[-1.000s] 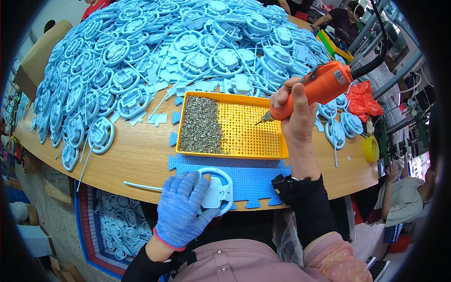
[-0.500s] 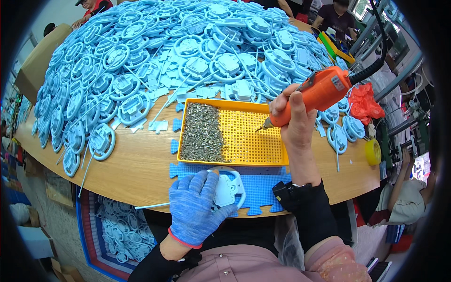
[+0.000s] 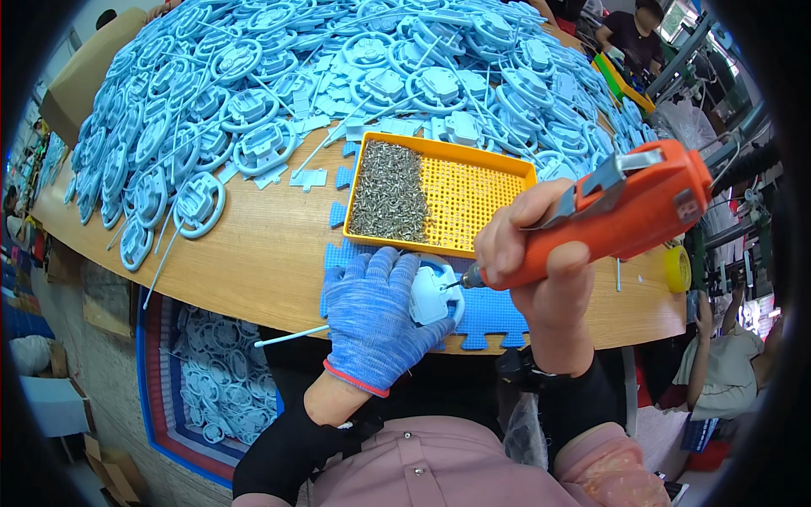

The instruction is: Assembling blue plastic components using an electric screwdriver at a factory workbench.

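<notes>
A: Where's the part?

B: The pale blue part (image 3: 431, 291) lies on the blue foam mat (image 3: 498, 308) at the near edge of the table (image 3: 253, 253), just in front of the tray (image 3: 473, 198).

A: Who's got it?

B: The left hand (image 3: 372, 317), in a blue knit glove, lies flat over it, fingers spread, pressing it onto the mat. Most of the part is hidden under the glove; only its right side shows.

A: And the right hand?

B: The right hand (image 3: 541, 262) is bare, clenched round an orange driver (image 3: 625, 211). The driver slants down to the left, and its tip touches the part's exposed side.

A: What's in the tray?

B: It's orange-yellow with a perforated floor. A heap of small grey screws (image 3: 389, 190) fills its left half; the right half is mostly bare.

A: Beyond that?

B: A big pile of light blue ring-shaped parts (image 3: 253, 110) covers the far and left of the table, right up to the tray's back edge. A few loose flat blue pieces (image 3: 308, 177) lie beside the tray's left corner. A yellow tape roll (image 3: 676, 269) sits near the table's right edge.

A: Below the table?

B: A blue bin (image 3: 211, 380) holding more blue rings, left of the person's lap. Other people are at the far right and top right.
</notes>
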Motion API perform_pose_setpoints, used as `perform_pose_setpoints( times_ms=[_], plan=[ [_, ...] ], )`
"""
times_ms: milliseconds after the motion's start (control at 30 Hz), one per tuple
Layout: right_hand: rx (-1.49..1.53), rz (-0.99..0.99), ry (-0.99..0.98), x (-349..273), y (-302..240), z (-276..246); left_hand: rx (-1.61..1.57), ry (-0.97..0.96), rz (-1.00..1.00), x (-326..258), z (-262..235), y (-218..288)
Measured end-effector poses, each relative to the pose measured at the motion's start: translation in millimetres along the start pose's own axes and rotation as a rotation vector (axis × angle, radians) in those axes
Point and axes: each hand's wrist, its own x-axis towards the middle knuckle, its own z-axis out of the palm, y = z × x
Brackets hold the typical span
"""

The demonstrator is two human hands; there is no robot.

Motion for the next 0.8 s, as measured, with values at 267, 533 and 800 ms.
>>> perform_pose_setpoints(
  times_ms=[267, 533, 800],
  plan=[
    [0.066, 0.050, 0.010, -7.5, 6.6, 9.6, -0.015, -0.066, -0.025, 2.1, -4.3, 4.5],
    [0.011, 0.047, -0.069, -3.3, 11.4, 8.3, -0.029, -0.099, -0.056, 6.8, -7.6, 2.1],
    [0.134, 0.115, 0.098, 1.3, 13.2, 16.8, 0.008, -0.111, -0.085, -4.2, -17.6, -0.7]
  ],
)
